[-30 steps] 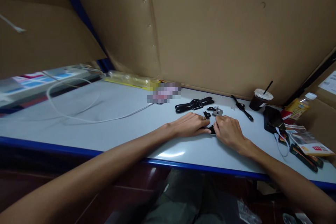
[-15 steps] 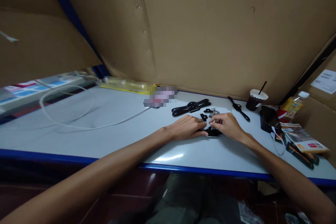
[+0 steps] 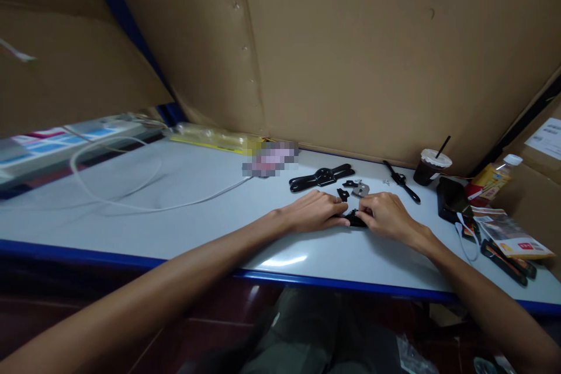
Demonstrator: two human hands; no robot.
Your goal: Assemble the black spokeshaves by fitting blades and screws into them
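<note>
A black spokeshave [image 3: 356,220] lies on the table near the front edge, mostly covered by my hands. My left hand [image 3: 319,211] is closed on its left part, thumb in front and fingers behind. Over its middle, my right hand [image 3: 384,215] is closed in a pinch; whatever is between the fingertips is hidden. Just behind my hands are a grey metal blade [image 3: 361,189] and two small black plates, one nearer [image 3: 342,194] and one farther back [image 3: 349,184]. Small silvery screws [image 3: 386,182] lie to the right of the blade.
Behind the parts lie more black spokeshaves [image 3: 323,177], and another [image 3: 402,181] lies to the right. Farther right stand a lidded drink cup [image 3: 432,166] and a bottle [image 3: 493,178], beside a black box [image 3: 451,197] and packets [image 3: 508,231]. A white cable [image 3: 175,208] loops across the left side.
My right hand has shifted slightly right and lower against the spokeshave, uncovering more of the grey blade. My left hand keeps its hold. The whole view has shifted a little.
</note>
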